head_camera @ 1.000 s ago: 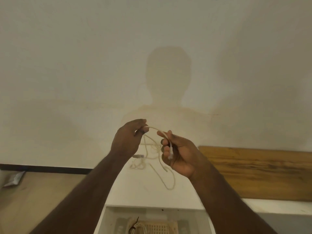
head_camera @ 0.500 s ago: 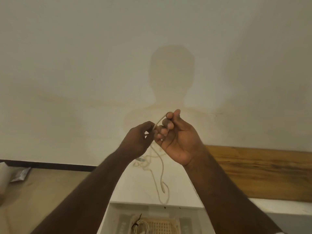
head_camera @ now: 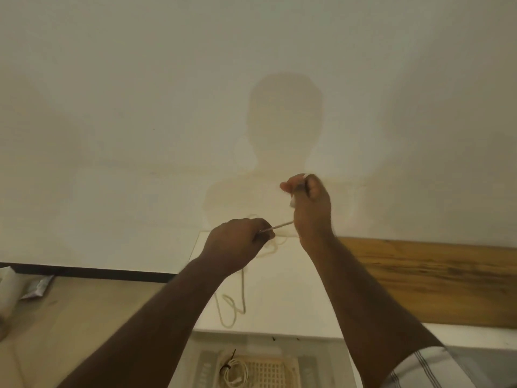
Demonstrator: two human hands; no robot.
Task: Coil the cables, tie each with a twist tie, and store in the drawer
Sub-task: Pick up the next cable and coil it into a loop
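Two hands hold one thin cream-coloured cable (head_camera: 243, 289) in the head view, above a white flat cabinet top (head_camera: 293, 303). The left hand (head_camera: 237, 242) pinches the cable low; the right hand (head_camera: 307, 203) grips it higher and a little further away, with a whitish plug end in its fist. Between them a short stretch runs tight, rising from left to right. The rest hangs down from the left hand and lies in a loose loop on the top, nearer to the left arm. Probably the next loop must be taken from this slack below. An open white drawer (head_camera: 330, 359) at the bottom edge holds one coiled white cable (head_camera: 235, 373), already tied.
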